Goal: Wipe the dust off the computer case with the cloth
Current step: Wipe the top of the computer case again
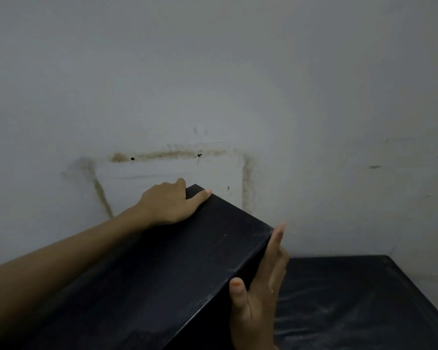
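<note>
The black computer case (177, 269) sits tilted at six o'clock, over a dark table (364, 299). The left hand (170, 203) grips its eleven-o'clock corner; the right hand (261, 286) lies flat-fingered against its four-o'clock face, thumb on top. With no cloth visible, the smooth case might slip from this loose hold.

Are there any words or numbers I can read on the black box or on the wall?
None can be read. The computer case shows only plain black panels with faint dust. The wall has brown stains and two small dark holes, no writing. The black surface beside the case bears no label either.
</note>
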